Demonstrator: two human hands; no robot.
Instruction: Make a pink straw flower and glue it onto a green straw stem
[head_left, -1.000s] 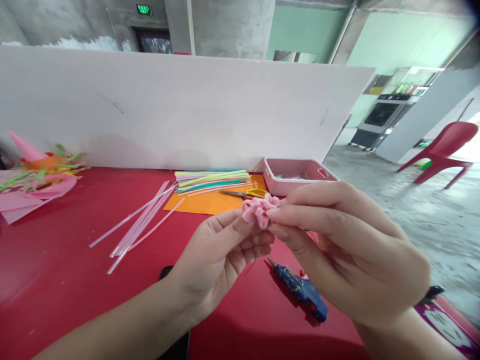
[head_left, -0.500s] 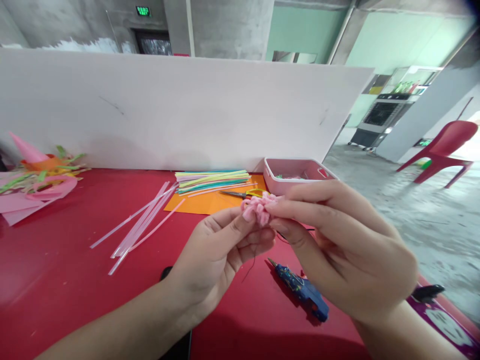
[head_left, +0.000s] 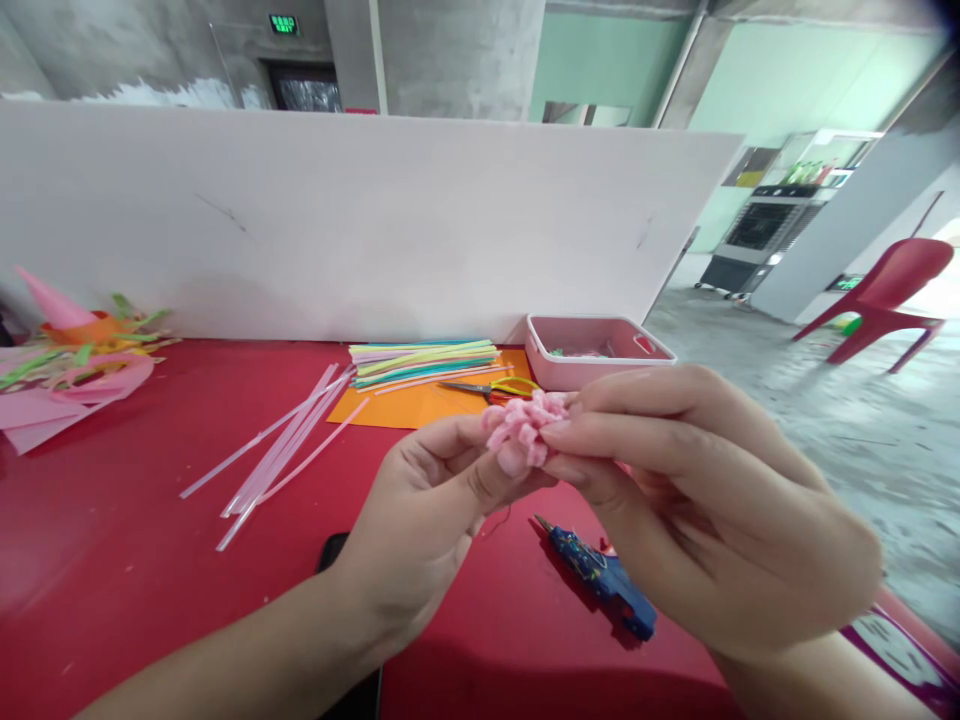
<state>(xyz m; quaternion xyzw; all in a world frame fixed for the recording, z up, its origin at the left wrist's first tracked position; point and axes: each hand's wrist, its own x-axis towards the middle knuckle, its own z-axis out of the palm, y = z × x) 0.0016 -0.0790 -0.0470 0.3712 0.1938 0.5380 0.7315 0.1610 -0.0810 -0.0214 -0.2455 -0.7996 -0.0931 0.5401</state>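
Observation:
Between my two hands, above the red table, is a fuzzy pink pipe-cleaner flower [head_left: 527, 420] with several looped petals. My left hand [head_left: 439, 500] grips it from the left, thumb at its lower front and fingers behind. From the right, my right hand [head_left: 697, 490] pinches a petal between thumb and fingertips. A thin dark wire end [head_left: 499, 520] hangs below the left fingers. Beneath my hands a blue glue gun [head_left: 600, 578] lies on the table, its nozzle pointing up and left.
Several clear pink sticks [head_left: 281, 455] lie left of my hands. Behind them, orange paper [head_left: 360, 408] carries pipe cleaners [head_left: 424, 362] and yellow-handled scissors [head_left: 491, 387]. A pink bin [head_left: 600, 372] stands right, paper crafts [head_left: 82, 350] far left. A dark phone-like object [head_left: 332, 550] is partly under my left arm.
My right hand has shifted slightly right and turned, and the flower shows more of its petals. My left thumb has moved a little lower and right. The table items stay put.

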